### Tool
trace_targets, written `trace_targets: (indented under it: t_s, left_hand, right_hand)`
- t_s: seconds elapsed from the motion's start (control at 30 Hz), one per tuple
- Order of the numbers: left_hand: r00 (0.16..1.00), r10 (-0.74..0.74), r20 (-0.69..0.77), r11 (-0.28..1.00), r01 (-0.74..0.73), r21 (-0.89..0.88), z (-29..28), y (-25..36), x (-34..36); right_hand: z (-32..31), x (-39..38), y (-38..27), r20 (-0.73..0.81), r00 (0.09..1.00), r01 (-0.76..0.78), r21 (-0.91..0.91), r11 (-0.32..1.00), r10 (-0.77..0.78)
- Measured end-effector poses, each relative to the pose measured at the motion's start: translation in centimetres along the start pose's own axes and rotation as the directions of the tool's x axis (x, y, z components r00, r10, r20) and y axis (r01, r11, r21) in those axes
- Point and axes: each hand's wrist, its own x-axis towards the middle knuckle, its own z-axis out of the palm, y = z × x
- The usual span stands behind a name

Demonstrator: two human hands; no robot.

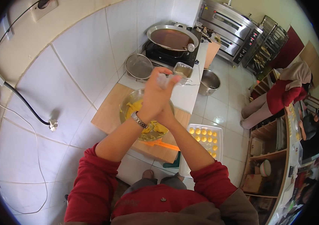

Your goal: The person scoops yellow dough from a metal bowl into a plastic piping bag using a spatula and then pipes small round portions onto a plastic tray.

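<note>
My left hand (152, 98), with a metal watch (139, 119) at the wrist, is raised over a metal bowl (123, 101). A piece of crumpled, see-through plastic (162, 80) shows between its curled fingers. My right hand (164, 113) meets it from below and behind, and its fingers are mostly hidden by the left. Yellow dough or batter (158, 128) lies in the bowl and up its sides. An orange handle (167, 145) sticks out beside the bowl, over the wooden board (109, 107) that the bowl stands on.
Ahead, a wide pan of brown liquid (172, 39) sits on a black stove (155, 52), with a sieve (139, 66) beside it. A white tray of yellow rounds (200, 152) is at my right. A steel pot (209, 82) is further off; a person in red (283, 93) works at the right.
</note>
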Motion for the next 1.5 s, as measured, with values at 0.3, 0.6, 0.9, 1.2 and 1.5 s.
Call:
trace_targets:
  t_s: [0.3,0.6,0.9,1.2,1.5]
  left_hand:
    - [0.982,0.126,0.142,0.962,-0.156,0.224,-7.3,-1.1,-2.3]
    - [0.93,-0.331,-0.157,0.943,0.327,-0.052,-15.0,-9.2,-17.6]
    - [0.775,-0.581,-0.248,0.814,0.56,-0.156,-14.9,-10.4,-23.8]
    - [0.862,-0.507,-0.009,0.854,0.501,-0.14,-10.3,-10.5,-22.5]
    - [0.692,-0.516,0.505,0.836,0.536,0.119,4.3,-14.6,-26.2]
  right_hand:
    - [-2.9,1.6,2.0,-0.334,0.851,-0.217,0.48,0.85,0.406]
    - [-6.2,1.0,3.2,-0.257,0.859,-0.371,0.281,0.885,0.442]
    - [-6.1,2.4,1.5,-0.033,0.877,-0.476,-0.2,0.856,0.479]
    - [-12.3,-1.2,-0.6,-0.174,0.844,-0.532,-0.156,0.832,0.507]
    - [-26.7,-26.2,-0.3,-0.458,0.72,0.48,0.871,0.103,0.521]
